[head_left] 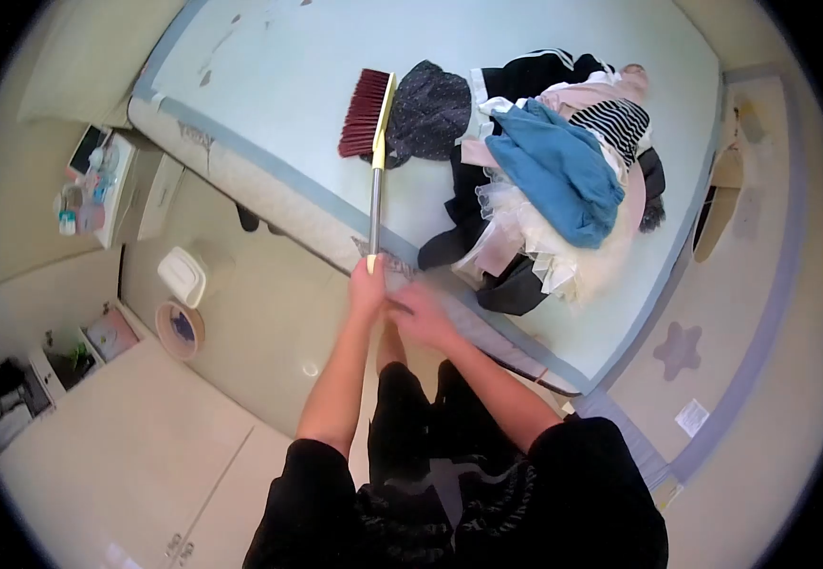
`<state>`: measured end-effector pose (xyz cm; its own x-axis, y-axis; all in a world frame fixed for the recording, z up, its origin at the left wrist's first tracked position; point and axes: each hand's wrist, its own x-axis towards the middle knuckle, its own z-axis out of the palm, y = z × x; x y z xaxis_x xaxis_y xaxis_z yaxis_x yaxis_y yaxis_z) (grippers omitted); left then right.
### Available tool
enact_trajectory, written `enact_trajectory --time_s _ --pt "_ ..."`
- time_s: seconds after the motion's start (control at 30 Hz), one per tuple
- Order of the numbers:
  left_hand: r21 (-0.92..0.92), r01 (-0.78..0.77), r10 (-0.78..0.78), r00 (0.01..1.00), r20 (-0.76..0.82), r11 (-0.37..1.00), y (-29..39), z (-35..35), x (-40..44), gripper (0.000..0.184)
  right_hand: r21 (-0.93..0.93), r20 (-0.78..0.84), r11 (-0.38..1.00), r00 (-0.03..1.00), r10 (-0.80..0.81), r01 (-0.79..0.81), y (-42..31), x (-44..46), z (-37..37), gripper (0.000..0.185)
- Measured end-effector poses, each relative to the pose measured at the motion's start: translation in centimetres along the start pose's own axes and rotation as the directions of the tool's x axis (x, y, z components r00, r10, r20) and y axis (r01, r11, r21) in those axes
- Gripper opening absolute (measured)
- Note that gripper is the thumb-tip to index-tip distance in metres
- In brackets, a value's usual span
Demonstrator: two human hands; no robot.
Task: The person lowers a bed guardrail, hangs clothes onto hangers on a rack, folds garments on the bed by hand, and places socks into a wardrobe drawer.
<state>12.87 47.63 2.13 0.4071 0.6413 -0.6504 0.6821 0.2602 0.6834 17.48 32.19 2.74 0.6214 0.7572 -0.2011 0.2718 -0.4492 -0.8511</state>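
**A:** ok so where's the brush and what are the fingers doing?

**B:** The soft-bristled bed brush (384, 123) has its head just past the far end of its metal handle (375, 211), straight ahead of the left fingers. Left hand (367, 284) is wrapped around the grip end. Right hand (423, 318) is close beside it, nearer the body, but motion-blurred — can't tell if those fingers are pinching the handle's end or just curled near it.

**A:** Anything that could go sideways?

**B:** I'd watch the dark speckled cloth (430, 109), ahead and to the right of the fingers. The brush head sits right up against it, so a swing to the right could snag or bunch it. A hard shove might also slide the clothes pile (558, 180) about, and the black garment (514, 287) right of the right fingers lies near the mattress (269, 114) edge — one careless tug and it could drop.

**A:** Any containers?

**B:** Two, left of the fingers, down on the floor. The round basin (164, 327) has something bluish-purple in it, too small to identify. The white bin (184, 277) just beyond it doesn't show its insides.
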Motion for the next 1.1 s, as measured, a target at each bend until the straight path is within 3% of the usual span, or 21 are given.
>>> enact_trajectory --time_s 0.03,0.07,0.17,0.23,0.33,0.4,0.43,0.5,0.53,0.6,0.63,0.7,0.73,0.8,0.87,0.93,1.0,1.07,1.1 --pt "0.088 -0.108 0.113 0.992 -0.062 0.99 -0.5 -0.1 0.7 0.037 -0.197 -0.084 0.977 0.992 -0.097 0.079 1.3 0.6 -1.4 0.04" --pt "0.179 -0.207 0.229 0.967 -0.113 0.962 -0.9 -0.4 1.2 0.037 -0.216 -0.237 0.976 0.97 -0.055 0.003 1.9 1.1 -3.9 0.04" --pt "0.194 -0.265 0.293 0.947 -0.133 0.945 -0.3 -3.4 4.2 0.037 -0.319 -0.59 0.885 0.802 0.094 -0.339 3.6 3.0 -13.8 0.047" --pt "0.16 -0.238 0.253 0.964 -0.083 0.958 -0.6 -6.3 7.9 0.035 -0.427 -0.791 0.755 0.61 -0.045 -0.498 9.4 3.1 -18.5 0.067" --pt "0.176 -0.108 0.129 0.985 -0.112 0.978 -0.7 -10.0 14.6 0.04 -0.298 -0.947 0.619 0.306 -0.097 -0.727 13.4 3.6 -25.1 0.083" --pt "0.0 -0.046 0.045 0.992 -0.118 0.999 -0.1 -11.6 18.0 0.04 0.012 -0.94 0.531 0.172 0.295 -0.848 11.9 4.8 -27.5 0.087" --pt "-0.087 -0.011 0.001 0.994 -0.112 0.996 0.2 -12.0 19.0 0.04 0.104 -0.896 0.604 0.189 0.402 -0.79 13.7 4.8 -27.9 0.082" --pt "0.205 -0.075 0.116 0.974 -0.193 0.976 0.0 -12.4 20.3 0.038 0.31 -0.77 0.691 0.254 0.585 -0.653 15.5 4.6 -28.6 0.072" --pt "0.347 -0.1 0.184 0.958 -0.218 0.933 -0.1 -12.4 20.8 0.038 0.279 -0.786 0.654 0.224 0.577 -0.703 15.7 4.6 -28.4 0.066" --pt "0.748 -0.108 0.519 0.784 -0.341 0.655 -1.6 -11.0 21.8 0.044 0.218 -0.814 0.567 0.172 0.554 -0.794 15.4 4.5 -28.0 0.053" --pt "0.886 -0.049 0.683 0.656 -0.32 0.461 -1.6 -10.2 22.1 0.049 0.168 -0.842 0.608 0.208 0.498 -0.776 15.7 4.3 -27.2 0.047" --pt "0.694 -0.353 0.587 0.8 -0.124 0.627 -0.2 -8.7 23.0 0.061 0.06 -0.887 0.679 0.273 0.373 -0.732 16.2 3.7 -25.6 0.037" --pt "0.543 -0.46 0.547 0.837 0.002 0.702 1.0 -7.6 23.3 0.068 -0.064 -0.911 0.743 0.343 0.23 -0.667 15.2 3.7 -24.8 0.034" --pt "0.294 -0.435 0.434 0.898 0.071 0.851 3.8 -4.1 23.7 0.073 -0.325 -0.893 0.793 0.444 -0.077 -0.516 12.5 3.3 -22.6 0.029" --pt "0.092 -0.292 0.286 0.956 0.071 0.952 6.7 -0.7 24.7 0.078 0.023 -0.786 0.927 0.567 0.247 -0.373 7.3 2.7 -20.5 0.029" --pt "-0.064 -0.082 0.082 0.997 -0.001 0.995 9.2 2.5 25.8 0.084 0.23 -0.71 0.931 0.606 0.359 -0.282 4.6 1.4 -16.3 0.034" --pt "-0.135 0.045 -0.05 0.998 -0.031 0.99 10.6 4.9 27.4 0.077 0.117 -0.56 0.93 0.75 0.352 -0.349 2.9 -1.0 -12.1 0.035" --pt "-0.079 0.107 -0.106 0.994 0.017 0.991 10.4 5.5 28.9 0.068 0.248 -0.355 0.871 0.797 0.488 -0.423 1.0 -3.7 -7.7 0.031" --pt "0.008 0.099 -0.099 0.992 0.074 0.995 9.4 5.3 30.4 0.063 0.354 -0.307 0.852 0.812 0.496 -0.387 -1.2 -3.7 -7.0 0.029"
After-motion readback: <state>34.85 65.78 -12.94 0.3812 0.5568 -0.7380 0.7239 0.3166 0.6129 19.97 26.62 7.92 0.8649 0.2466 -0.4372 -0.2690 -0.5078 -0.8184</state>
